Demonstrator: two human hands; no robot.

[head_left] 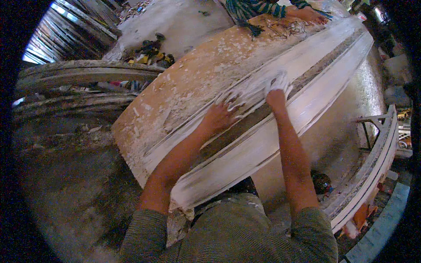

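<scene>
Two long strips coated in wet white plaster lie side by side on a tan board (184,83), a dark gritty groove between them. My left hand (220,116) rests on the far strip (315,46), its fingers spread and their tips smeared white. Farther along the same strip is my right hand (277,87), curled closed and thickly covered in white plaster. Whatever it grips, if anything, is hidden by the coating. The near strip (228,177) runs beneath my forearms, closest to my body.
Across the board's far end, another person's hand (307,15) rests by tangled fibres (285,28). White crumbs dot the board. Curved moulding lengths (87,72) lie at left, and a curved white piece (368,188) stands at right. Yellow and dark items (151,55) sit beyond the board.
</scene>
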